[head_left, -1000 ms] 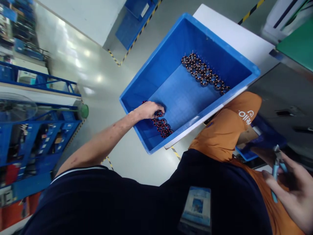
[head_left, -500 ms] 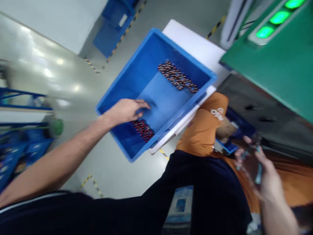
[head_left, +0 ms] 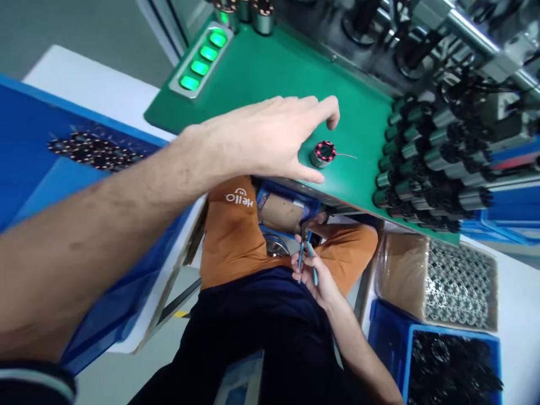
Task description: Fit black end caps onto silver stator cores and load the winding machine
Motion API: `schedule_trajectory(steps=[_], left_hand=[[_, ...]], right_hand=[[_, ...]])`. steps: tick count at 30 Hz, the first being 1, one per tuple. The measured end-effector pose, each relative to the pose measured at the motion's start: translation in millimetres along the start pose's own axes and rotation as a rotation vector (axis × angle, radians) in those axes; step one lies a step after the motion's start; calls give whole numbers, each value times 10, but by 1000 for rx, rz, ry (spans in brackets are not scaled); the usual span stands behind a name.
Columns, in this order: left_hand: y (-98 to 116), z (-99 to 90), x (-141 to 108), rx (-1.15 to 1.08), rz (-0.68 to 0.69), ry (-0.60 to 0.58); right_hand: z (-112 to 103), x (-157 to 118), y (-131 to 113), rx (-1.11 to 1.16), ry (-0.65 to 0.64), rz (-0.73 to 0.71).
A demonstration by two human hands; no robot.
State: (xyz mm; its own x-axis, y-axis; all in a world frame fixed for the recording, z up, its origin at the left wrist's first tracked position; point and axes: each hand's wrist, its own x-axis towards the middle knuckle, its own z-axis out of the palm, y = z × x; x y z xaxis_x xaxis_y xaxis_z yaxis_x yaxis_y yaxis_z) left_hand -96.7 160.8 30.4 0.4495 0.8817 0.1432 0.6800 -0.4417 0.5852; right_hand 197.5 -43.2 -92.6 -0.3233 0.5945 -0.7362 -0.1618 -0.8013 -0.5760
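Observation:
My left hand (head_left: 264,135) reaches over the green worktop (head_left: 337,84), thumb and fingers spread apart. Just beyond the thumb stands a small wound motor stator (head_left: 323,155), with reddish windings on top and a thin wire sticking out to the right. No contact between that hand and the stator shows. Low over my lap, my right hand (head_left: 323,281) is closed around a pair of cutting pliers (head_left: 301,256) with light-blue handles. Their jaws point away from me and their handles are spread.
Several stators stand in a cluster (head_left: 434,157) at the right of the worktop, below machinery. Four-button panel aside, green lit buttons (head_left: 199,67) sit at the left. A blue bin (head_left: 25,118) holds stators. At right are a box of metal rings (head_left: 459,284) and a bin of black parts (head_left: 455,365).
My view has swung right, from the blue bin to the worktop. My left hand has left the bin and come over beside the stator. The pliers are still in my right hand.

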Motion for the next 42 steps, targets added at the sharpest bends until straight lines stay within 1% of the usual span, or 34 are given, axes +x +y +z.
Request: schedule_trajectory(steps=[1,3,5,7,9,11,14,15,16,18,20,21,23,28,31,35,39,42], left_hand=[[-41,113,74,-2,16,15],[-151,286,153,-41,47,97],[-240,398,167,-68,85,196],[-238,454,113,-72,121,271],[-97,469,-21,-75,153,326],[171,468,-225,-99,172,381],[637,497,-575,-127,156,427],[760,524,-680,-127,131,433],[854,561,-773,-132,117,464],[948,651,-919,-152,86,548],[943,734,-1023,-179,77,609],[922,761,-1063,-187,75,616],[875,776,-1129,-194,74,591],[831,701,-1244,-212,33,515],[830,687,-1287,-210,48,517],[807,703,-1323,-215,6,500],[751,722,-1340,-205,70,513],[735,729,-1352,-213,56,506]], right_hand=[[-45,-40,27,5,16,-10],[-119,-109,88,2,44,-33],[-168,-153,151,-22,57,-57],[-191,-171,202,-62,54,-99],[-195,-187,225,-115,45,-172],[-188,-235,203,-174,48,-271],[-163,-389,68,-258,70,-413],[-152,-450,1,-292,70,-459],[-137,-507,-73,-341,63,-516],[-99,-594,-220,-492,32,-661],[-48,-634,-337,-638,3,-775],[-21,-639,-379,-684,-2,-804],[31,-628,-428,-718,-2,-807],[117,-588,-469,-766,-12,-812],[140,-579,-489,-792,-9,-833],[153,-579,-501,-813,6,-840],[167,-587,-511,-846,41,-859],[184,-593,-533,-891,71,-881]])
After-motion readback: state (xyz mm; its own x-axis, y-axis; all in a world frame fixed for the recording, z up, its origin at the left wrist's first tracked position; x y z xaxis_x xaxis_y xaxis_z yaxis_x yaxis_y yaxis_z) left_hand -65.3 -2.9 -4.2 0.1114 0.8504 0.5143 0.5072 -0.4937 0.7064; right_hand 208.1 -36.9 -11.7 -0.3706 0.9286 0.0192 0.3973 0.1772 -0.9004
